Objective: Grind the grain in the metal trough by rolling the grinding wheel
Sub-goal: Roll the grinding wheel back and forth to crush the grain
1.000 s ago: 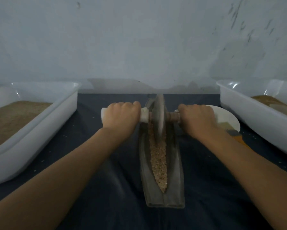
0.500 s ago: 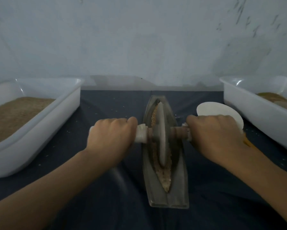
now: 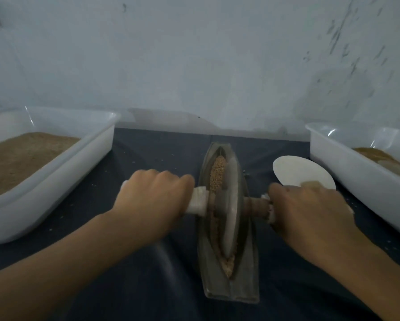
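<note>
Head view: the left hand (image 3: 152,200) and right hand (image 3: 308,214) each have a closed grip on the axle handle, with the wheel (image 3: 230,212) standing mid-trough (image 3: 231,286) over the grain (image 3: 217,174). Uneven push could tilt the wheel out of the groove and scatter grain onto the bench (image 3: 129,286). Since the earlier frames, the wheel has rolled from the far end toward the person

The trough (image 3: 229,288) is dull grey metal, and the grinding wheel (image 3: 231,212) a matt, smooth grey disc. Coarse tan grain (image 3: 217,174) looks rough. Both tubs (image 3: 62,181) (image 3: 356,181) are glossy white plastic. Dark matt cloth (image 3: 148,286) covers the bench.
</note>
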Motion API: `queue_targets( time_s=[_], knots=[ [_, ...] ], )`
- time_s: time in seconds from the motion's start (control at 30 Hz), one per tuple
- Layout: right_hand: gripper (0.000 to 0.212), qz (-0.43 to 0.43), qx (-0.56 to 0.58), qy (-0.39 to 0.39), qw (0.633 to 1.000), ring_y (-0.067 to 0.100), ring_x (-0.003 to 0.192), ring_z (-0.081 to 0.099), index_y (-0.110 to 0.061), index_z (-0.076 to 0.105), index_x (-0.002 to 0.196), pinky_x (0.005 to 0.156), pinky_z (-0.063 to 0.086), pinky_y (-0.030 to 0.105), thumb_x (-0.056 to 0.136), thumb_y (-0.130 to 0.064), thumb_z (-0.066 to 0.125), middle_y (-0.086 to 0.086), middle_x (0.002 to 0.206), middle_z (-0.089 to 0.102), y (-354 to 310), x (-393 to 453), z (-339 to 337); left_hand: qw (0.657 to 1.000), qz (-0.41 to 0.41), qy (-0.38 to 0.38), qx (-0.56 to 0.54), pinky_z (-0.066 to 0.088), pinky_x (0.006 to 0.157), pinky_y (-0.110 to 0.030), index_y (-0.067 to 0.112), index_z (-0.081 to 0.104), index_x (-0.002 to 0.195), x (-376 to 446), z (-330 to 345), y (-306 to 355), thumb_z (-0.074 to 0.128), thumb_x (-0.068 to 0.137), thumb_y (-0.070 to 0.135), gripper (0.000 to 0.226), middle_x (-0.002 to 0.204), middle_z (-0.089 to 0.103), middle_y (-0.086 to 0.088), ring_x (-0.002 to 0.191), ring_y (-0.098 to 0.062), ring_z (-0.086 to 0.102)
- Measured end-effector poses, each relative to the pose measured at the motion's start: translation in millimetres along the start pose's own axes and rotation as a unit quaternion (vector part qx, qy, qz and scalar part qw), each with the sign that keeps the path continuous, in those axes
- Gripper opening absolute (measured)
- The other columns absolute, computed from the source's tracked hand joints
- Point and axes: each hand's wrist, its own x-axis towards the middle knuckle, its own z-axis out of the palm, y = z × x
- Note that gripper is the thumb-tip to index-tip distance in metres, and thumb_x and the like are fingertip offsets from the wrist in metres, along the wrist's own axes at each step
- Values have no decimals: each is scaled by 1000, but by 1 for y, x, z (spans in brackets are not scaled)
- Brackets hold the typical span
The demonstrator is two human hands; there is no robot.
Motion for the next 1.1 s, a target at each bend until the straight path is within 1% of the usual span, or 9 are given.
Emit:
queue_targets(
  time_s=[0.13, 0.27, 0.43, 0.57, 0.7, 0.77, 0.9, 0.97, 1.1],
  knots=[
    [33, 12, -52, -36, 998, 18, 47, 44, -25, 40, 72, 45, 22, 25, 70, -27, 73, -6, 59, 53, 0, 16, 8, 998, -54, -24, -9, 9, 46, -27, 29, 28, 74, 2, 12, 1, 69, 69, 36, 42, 56, 29, 10, 46, -12, 23],
    [23, 44, -61, -35, 997, 26, 69, 62, -23, 38, 79, 52, 29, 31, 80, -24, 61, -1, 76, 63, 8, 68, 36, 993, -117, -11, -2, 21, 49, -30, 23, 33, 77, 37, 40, 0, 59, 81, 26, 26, 68, 53, 4, 57, -22, 52],
    [16, 78, -23, -41, 996, 29, 70, 60, -23, 43, 82, 54, 28, 31, 83, -27, 58, 1, 77, 62, 16, 83, 52, 993, -117, -17, 3, 25, 52, -32, 21, 36, 81, 69, 39, -4, 57, 84, 18, 22, 80, 61, 0, 63, -25, 53],
    [37, 32, -2, -39, 999, 14, 48, 34, -27, 31, 73, 47, 20, 27, 77, -33, 67, -9, 56, 34, 12, 38, 35, 998, -66, -19, -10, 23, 50, -32, 23, 32, 81, 39, 20, -2, 62, 79, 25, 30, 76, 56, 3, 57, -21, 37],
    [56, -2, 7, 15, 1000, 14, 40, 21, -24, 33, 65, 46, 5, 18, 49, -24, 86, -6, 45, 41, 5, 2, 11, 1000, -4, 26, 3, 5, 47, -22, 24, 31, 71, 2, 2, 2, 83, 46, 26, 57, 53, 41, 7, 44, -15, 24],
    [54, 10, 5, 7, 1000, 15, 41, 25, -25, 33, 67, 44, 12, 19, 52, -22, 84, -6, 47, 43, 4, 5, 15, 1000, -21, 15, 10, 3, 48, -21, 23, 31, 69, 2, 1, 1, 85, 42, 25, 60, 51, 39, 7, 43, -14, 23],
    [25, 62, -13, -19, 998, 23, 58, 52, -22, 37, 77, 52, 36, 31, 82, -26, 61, -4, 64, 48, 9, 47, 46, 997, -64, 9, 44, 7, 45, -27, 23, 33, 75, 35, 23, 2, 69, 72, 26, 36, 66, 55, 6, 50, -18, 42],
    [16, 84, 0, -26, 996, 29, 71, 59, -20, 41, 83, 55, 35, 32, 85, -27, 56, 1, 77, 60, 14, 65, 58, 995, -92, 8, 43, 15, 46, -27, 22, 34, 78, 60, 32, 0, 62, 80, 22, 28, 75, 60, 4, 64, -21, 58],
    [20, 78, 9, -24, 997, 30, 69, 58, -20, 38, 80, 53, 28, 32, 86, -27, 56, 3, 79, 63, 16, 72, 58, 995, -99, -32, 10, 28, 55, -31, 21, 39, 83, 73, 31, -3, 60, 85, 20, 21, 83, 62, 3, 70, -22, 58]
  ],
)
